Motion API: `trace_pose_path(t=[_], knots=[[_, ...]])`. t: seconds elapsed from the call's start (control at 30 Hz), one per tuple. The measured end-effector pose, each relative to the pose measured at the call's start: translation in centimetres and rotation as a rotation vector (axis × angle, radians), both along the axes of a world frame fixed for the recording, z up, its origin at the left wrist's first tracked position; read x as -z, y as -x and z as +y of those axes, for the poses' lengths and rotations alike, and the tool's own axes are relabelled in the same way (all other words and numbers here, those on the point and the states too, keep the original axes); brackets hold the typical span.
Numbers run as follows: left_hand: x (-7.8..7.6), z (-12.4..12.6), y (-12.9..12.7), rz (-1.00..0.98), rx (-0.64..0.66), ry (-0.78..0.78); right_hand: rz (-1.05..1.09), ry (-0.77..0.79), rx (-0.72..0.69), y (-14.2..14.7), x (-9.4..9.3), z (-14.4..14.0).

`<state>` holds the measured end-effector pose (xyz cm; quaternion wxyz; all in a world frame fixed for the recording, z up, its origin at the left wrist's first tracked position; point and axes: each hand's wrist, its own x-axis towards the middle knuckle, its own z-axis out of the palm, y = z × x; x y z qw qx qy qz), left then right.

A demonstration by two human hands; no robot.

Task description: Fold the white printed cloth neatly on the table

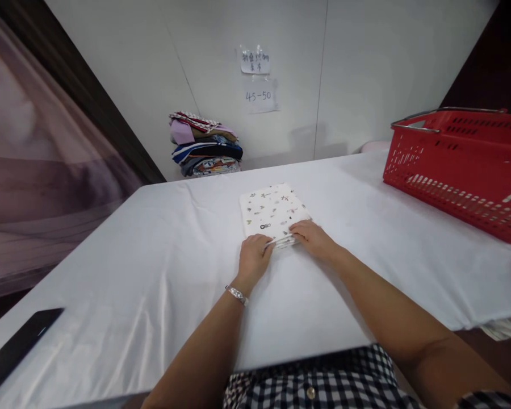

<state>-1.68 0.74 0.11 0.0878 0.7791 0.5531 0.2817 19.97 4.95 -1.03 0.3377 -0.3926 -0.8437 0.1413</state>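
A white cloth (270, 210) with small printed figures lies folded into a thick, roughly square packet in the middle of the table. Several layers show along its near edge. At the near left corner, my left hand (254, 254) has its thumb and fingers closed on the cloth's edge; a silver bracelet circles that wrist. My right hand (310, 236) grips the near right corner, fingers on top and thumb at the layered edge. Both hands rest low, close to the tabletop.
A white sheet covers the table (187, 238). At the far edge stands a stack of folded fabrics (206, 145) against the wall. A red plastic basket (460, 170) sits at the right. A dark flat object (21, 346) lies at the near left. Paper signs (258, 79) hang on the wall.
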Motion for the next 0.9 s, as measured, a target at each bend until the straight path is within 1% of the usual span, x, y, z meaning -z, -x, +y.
trace_pose_path(t=[0.13,0.27,0.47,0.73,0.9], knots=[[0.54,0.17,0.09,-0.036,0.019,-0.060,0.007,-0.018,-0.037,-0.19,0.04,0.05],[0.59,0.27,0.09,-0.062,0.021,-0.057,-0.048,0.010,-0.056,-0.43,-0.08,0.05],[0.16,0.14,-0.05,-0.083,0.011,-0.046,-0.067,0.000,-0.049,-0.23,-0.44,-0.36],[0.19,0.25,-0.11,-0.096,0.006,-0.063,-0.055,0.011,-0.030,-0.16,-0.37,-0.19],[0.39,0.34,-0.05,-0.061,0.025,-0.077,-0.011,-0.054,-0.005,-0.02,-0.32,-0.19]])
